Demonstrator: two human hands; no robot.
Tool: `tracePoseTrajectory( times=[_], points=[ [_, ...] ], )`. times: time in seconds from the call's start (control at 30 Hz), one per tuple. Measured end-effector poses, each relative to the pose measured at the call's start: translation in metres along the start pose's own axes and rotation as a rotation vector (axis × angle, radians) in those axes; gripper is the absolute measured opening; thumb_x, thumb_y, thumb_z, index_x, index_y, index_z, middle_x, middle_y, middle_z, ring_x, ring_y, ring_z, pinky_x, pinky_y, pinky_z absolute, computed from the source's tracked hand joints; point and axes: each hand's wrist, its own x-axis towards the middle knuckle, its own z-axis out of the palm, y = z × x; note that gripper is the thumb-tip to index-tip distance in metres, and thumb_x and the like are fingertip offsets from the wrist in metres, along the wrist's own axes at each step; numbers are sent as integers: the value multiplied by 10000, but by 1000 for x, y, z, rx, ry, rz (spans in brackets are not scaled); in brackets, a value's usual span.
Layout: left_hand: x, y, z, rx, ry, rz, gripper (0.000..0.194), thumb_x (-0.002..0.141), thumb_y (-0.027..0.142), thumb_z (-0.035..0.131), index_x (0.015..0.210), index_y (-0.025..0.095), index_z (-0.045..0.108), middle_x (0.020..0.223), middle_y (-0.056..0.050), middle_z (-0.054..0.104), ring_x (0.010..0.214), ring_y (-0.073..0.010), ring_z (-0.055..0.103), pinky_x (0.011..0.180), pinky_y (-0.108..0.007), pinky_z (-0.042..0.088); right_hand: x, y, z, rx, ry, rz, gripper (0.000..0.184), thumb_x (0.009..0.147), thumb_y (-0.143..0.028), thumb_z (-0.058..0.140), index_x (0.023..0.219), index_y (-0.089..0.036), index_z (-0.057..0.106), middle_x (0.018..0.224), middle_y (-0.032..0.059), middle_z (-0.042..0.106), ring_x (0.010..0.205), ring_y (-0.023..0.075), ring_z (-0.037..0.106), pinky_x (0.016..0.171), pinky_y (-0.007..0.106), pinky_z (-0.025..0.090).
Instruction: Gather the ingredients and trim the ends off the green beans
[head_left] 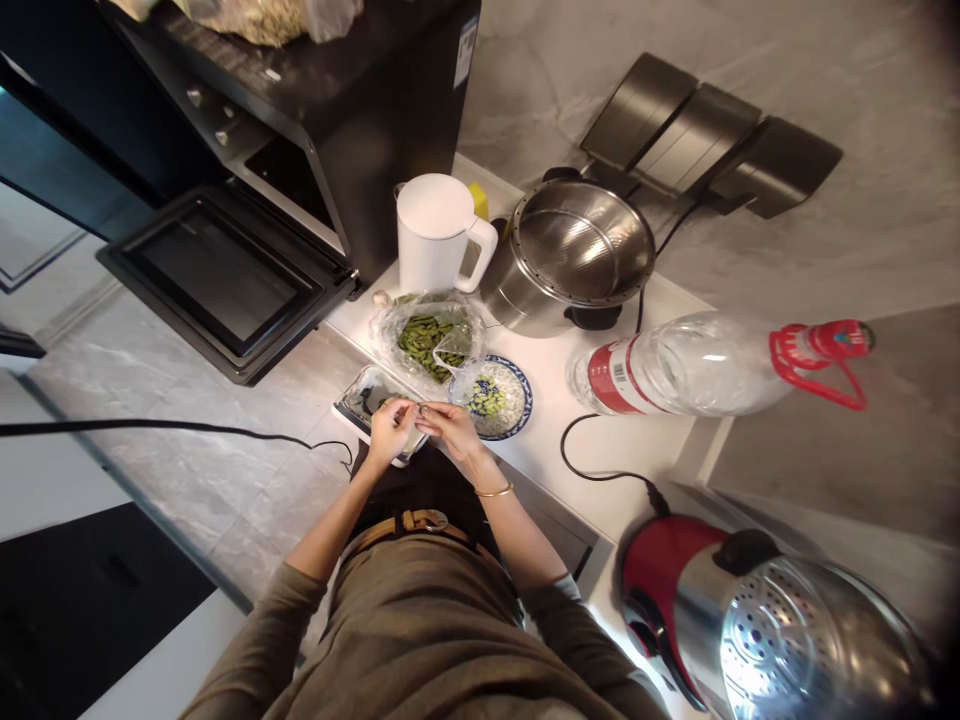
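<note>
Clock centred on the hands, 12 at picture top.

- Left hand [393, 430]: fingers curled, fingertips nearly closed on a small item [420, 409], too small to identify.
- Right hand [452, 430]: fingertips pinched at the same item, meeting the left's.
- Shallow tray [349, 406]: 10 o'clock, partly beneath the left hand.
- Clear plastic bag [385, 338], open, with green pods [422, 340]: 12 o'clock.
- Blue-rimmed plate [527, 400], bearing green beans [489, 398]: 3 o'clock, beside the right hand.
- White jug [429, 245]: 12, beyond the bag.
- Steel pot [517, 290]: 1 to 2.
- Large bottle [697, 365], red-capped: 3.
</note>
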Motion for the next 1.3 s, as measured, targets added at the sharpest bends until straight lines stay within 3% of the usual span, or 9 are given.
tracePoseTrajectory(
  times=[0.2, 0.33, 0.57, 0.73, 0.8, 0.9, 1.0, 1.1, 1.3],
  points=[
    [-2, 5, -5, 171, 17, 128, 125, 852, 255, 588, 810, 205, 695, 797, -49, 683, 724, -157, 620, 693, -271, 503, 2, 6, 4, 47, -5, 8, 345, 529, -331, 895, 819, -182, 779, 860, 41, 775, 847, 201, 735, 940, 369, 569],
    [0, -2, -6, 77, 97, 51, 179, 845, 344, 609, 819, 195, 706, 792, -45, 685, 690, -143, 604, 683, -271, 487, -3, 7, -2, 59, -37, 0, 364, 571, -313, 868, 898, -186, 768, 949, 66, 776, 934, 221, 731, 977, 387, 542],
    [2, -14, 0, -446, 132, -333, 413, 696, 543, 740, 826, 155, 684, 636, 17, 612, 531, -81, 482, 540, -227, 393, -11, -1, -47, -413, 461, -430, 328, 799, -427, 645, 1028, -209, 734, 1134, 101, 738, 1114, 257, 661, 1089, 474, 431],
    [1, -8, 7, -699, 16, -457, 411, 690, 530, 770, 827, 158, 662, 698, 19, 609, 601, -68, 515, 571, -201, 406, -21, -16, -52, -728, 598, -633, 332, 837, -354, 575, 1090, -204, 727, 1302, 128, 652, 1340, 269, 491, 1169, 480, 309],
    [0, -4, 12, -756, -32, -468, 378, 696, 494, 785, 840, 166, 664, 774, 7, 637, 682, -76, 562, 621, -199, 438, -25, -18, -39, -677, 567, -606, 299, 839, -372, 586, 1044, -216, 737, 1219, 118, 691, 1224, 270, 576, 1098, 449, 398],
    [-2, 3, 21, -826, -62, -464, 359, 704, 471, 795, 871, 177, 673, 844, -2, 660, 742, -87, 596, 651, -204, 459, -26, -16, -11, -473, 349, -387, 280, 783, -473, 664, 887, -226, 745, 954, 82, 743, 904, 249, 672, 812, 369, 531],
    [-3, 11, 27, -884, -108, -483, 425, 689, 520, 793, 926, 186, 681, 767, 11, 641, 649, -88, 568, 555, -207, 425, -23, -9, 12, -225, 128, -169, 368, 717, -563, 719, 814, -209, 725, 801, 48, 716, 714, 192, 641, 599, 290, 477],
    [-3, 17, 26, -854, -139, -485, 499, 671, 554, 788, 996, 190, 684, 714, 16, 628, 597, -97, 551, 505, -212, 400, -20, -6, 21, 6, 70, -92, 387, 661, -554, 783, 775, -193, 706, 733, 17, 682, 652, 136, 591, 580, 256, 435],
    [6, 15, 12, -641, -100, -289, 533, 787, 667, 602, 883, 161, 738, 928, -102, 735, 877, -208, 666, 795, -339, 524, -15, -15, 16, 157, 100, -103, 320, 563, -412, 894, 682, -193, 693, 648, -12, 638, 608, 114, 554, 584, 249, 435]
  ],
)
